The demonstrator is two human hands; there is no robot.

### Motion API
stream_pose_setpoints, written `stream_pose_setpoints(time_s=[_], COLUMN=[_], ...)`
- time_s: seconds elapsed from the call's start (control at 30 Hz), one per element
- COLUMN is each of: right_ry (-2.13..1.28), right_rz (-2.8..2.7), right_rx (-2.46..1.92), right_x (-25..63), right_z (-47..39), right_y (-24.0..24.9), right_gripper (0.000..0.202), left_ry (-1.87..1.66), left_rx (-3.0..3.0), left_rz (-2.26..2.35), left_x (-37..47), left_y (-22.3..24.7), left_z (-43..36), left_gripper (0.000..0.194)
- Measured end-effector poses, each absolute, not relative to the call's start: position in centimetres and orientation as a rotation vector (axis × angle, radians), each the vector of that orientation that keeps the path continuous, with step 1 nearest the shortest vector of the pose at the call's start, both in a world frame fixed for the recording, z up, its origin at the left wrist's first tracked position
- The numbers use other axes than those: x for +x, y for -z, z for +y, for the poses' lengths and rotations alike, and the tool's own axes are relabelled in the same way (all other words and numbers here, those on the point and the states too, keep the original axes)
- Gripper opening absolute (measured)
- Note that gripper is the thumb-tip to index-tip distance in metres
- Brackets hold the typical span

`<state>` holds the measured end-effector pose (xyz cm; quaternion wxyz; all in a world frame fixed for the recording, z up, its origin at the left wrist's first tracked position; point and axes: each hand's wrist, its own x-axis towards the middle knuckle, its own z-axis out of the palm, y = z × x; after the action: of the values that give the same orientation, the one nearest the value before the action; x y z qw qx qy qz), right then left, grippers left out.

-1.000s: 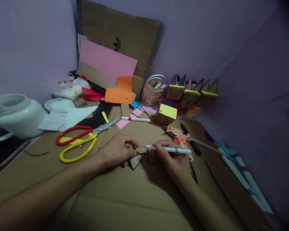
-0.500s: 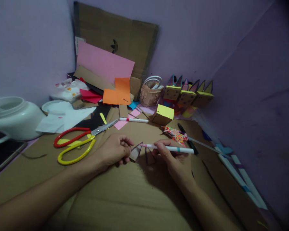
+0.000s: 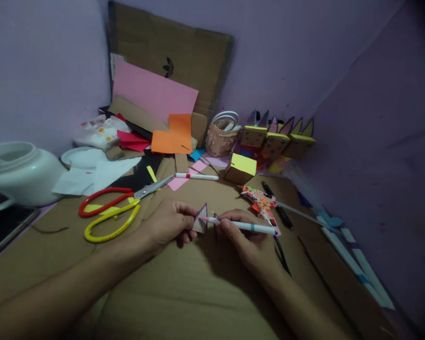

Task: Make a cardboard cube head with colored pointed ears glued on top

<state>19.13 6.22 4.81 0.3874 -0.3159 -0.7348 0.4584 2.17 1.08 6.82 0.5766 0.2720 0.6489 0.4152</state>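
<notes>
Two hands work mid-cardboard, well in from its edges — the right hand [image 3: 250, 236] pinching a white marker [image 3: 246, 226] between fingertips, the left hand [image 3: 173, 221] pinching a small triangular piece [image 3: 200, 221] under the marker's pink tip.

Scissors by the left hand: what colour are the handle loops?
One red, one yellow, as the head view shows.

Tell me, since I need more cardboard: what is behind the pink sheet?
Behind the pink sheet stands a large brown cardboard panel, its upper part and black logo showing. Whatever else the sheet covers cannot be seen.
</notes>
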Motion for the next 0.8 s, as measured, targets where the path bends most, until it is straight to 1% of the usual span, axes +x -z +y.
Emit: stream_pose_setpoints(time_s=[0.2,0.4,0.63,0.8], right_ry=[-1.151,-1.175,-1.150,-1.184], right_rz=[-2.004,-1.874,-2.006,-1.918], right_rx=[-0.772,-0.809,-0.793,-0.850], right_x=[19.21,19.27,19.30,19.73], right_z=[6.02,6.27,6.24,6.38], right_y=[-5.54,-4.85,-5.14,-5.46], right_gripper=[0.020,0.020,0.020,0.023], left_ry=[-1.001,-0.989,-0.992,-1.026], left_rx=[0.666,0.627,0.615,0.621], left_rz=[1.521,1.569,1.596,1.612], left_x=[2.39,2.41,2.26,2.36], left_y=[-6.78,-6.96,-6.74,-6.77], left_z=[1.12,1.11,1.10,0.95], left_gripper=[0.014,0.015,0.018,0.018])
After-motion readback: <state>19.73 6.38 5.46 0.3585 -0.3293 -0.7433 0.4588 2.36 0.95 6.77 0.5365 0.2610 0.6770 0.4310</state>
